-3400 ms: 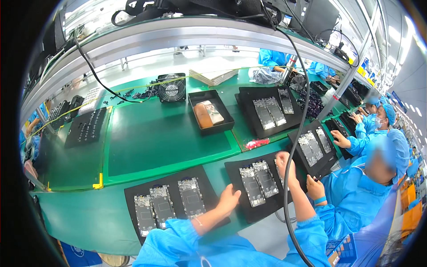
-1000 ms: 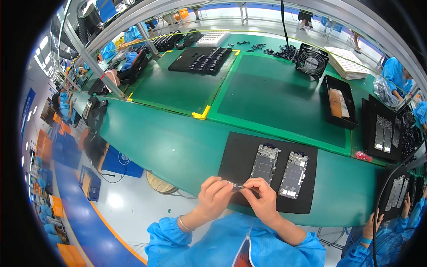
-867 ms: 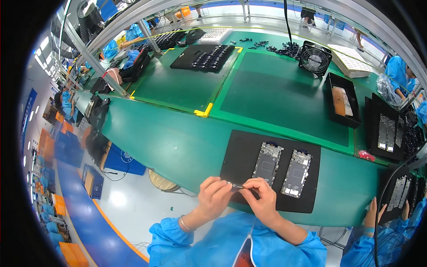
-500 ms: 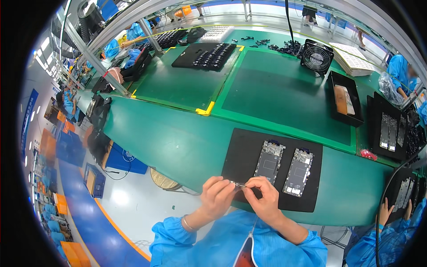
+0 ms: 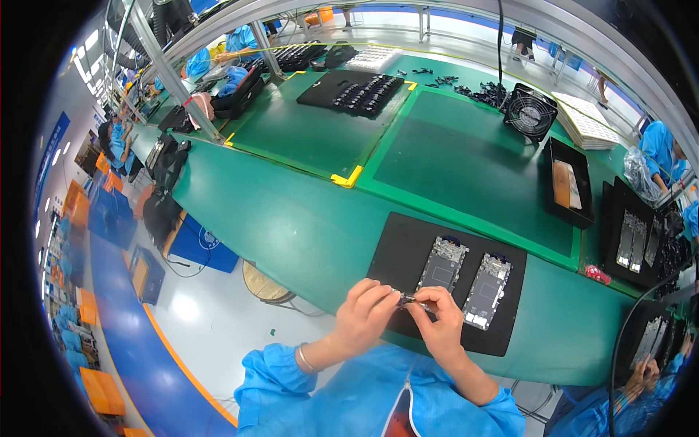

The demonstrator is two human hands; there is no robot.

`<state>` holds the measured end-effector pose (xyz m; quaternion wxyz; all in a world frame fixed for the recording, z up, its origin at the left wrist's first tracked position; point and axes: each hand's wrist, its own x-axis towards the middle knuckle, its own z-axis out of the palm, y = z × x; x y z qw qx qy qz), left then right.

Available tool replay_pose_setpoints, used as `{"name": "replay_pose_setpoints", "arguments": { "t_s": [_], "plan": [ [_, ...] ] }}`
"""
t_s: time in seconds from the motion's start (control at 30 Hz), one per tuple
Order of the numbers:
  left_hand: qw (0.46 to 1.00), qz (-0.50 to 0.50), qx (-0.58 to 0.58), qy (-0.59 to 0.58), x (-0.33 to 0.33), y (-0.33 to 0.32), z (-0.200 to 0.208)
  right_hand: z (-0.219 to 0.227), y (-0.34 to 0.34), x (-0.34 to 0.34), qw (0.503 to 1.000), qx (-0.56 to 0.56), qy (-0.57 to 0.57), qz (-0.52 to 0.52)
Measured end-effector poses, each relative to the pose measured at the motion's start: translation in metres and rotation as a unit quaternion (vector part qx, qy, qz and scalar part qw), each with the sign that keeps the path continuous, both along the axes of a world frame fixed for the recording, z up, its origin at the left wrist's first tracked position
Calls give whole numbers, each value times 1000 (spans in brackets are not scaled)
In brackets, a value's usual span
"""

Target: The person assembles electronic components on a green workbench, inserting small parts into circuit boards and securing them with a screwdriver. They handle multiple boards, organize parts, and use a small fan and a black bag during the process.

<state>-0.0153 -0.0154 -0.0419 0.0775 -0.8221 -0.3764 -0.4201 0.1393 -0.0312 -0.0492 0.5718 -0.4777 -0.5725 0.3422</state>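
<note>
Both hands meet over the near edge of a black mat (image 5: 397, 244) lying on the green bench. Between them is a small dark and silvery part (image 5: 405, 298), its kind mostly hidden by my fingers. My left hand (image 5: 364, 312) pinches its left end. The thumb and fingers of my right hand (image 5: 438, 320) close on its right end. Just beyond my fingers, an opened phone body (image 5: 442, 268) with a bare circuit board lies flat on the mat. A second opened phone body (image 5: 488, 291) lies to its right.
A black tray (image 5: 568, 182) and a small black fan (image 5: 530, 111) stand at the back right. Rows of small black parts (image 5: 364, 93) sit on a far mat. At the right edge, a co-worker's hands (image 5: 641, 379) are near more phone bodies (image 5: 648, 339).
The whole view has shifted slightly. My hands still hold the small part together, and it now looks turned at a different angle. The co-worker's hands at right have come together.
</note>
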Motion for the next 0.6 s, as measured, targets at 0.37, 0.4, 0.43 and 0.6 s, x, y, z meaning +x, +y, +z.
{"name": "replay_pose_setpoints", "arguments": {
  "t_s": [0.37,0.4,0.43,0.6],
  "plan": [
    [1000,-3,14,-2,5,0,-2,-2,-1,5,997,-39,62,16],
    [1000,-3,15,-1,5,-1,-2,-2,-1,5,996,-44,74,17],
    [1000,-4,17,-1,5,-1,-2,-3,-1,5,996,-48,68,19],
    [999,-8,27,16,3,-1,-1,0,-1,11,1000,-10,-8,20]
  ]
}}
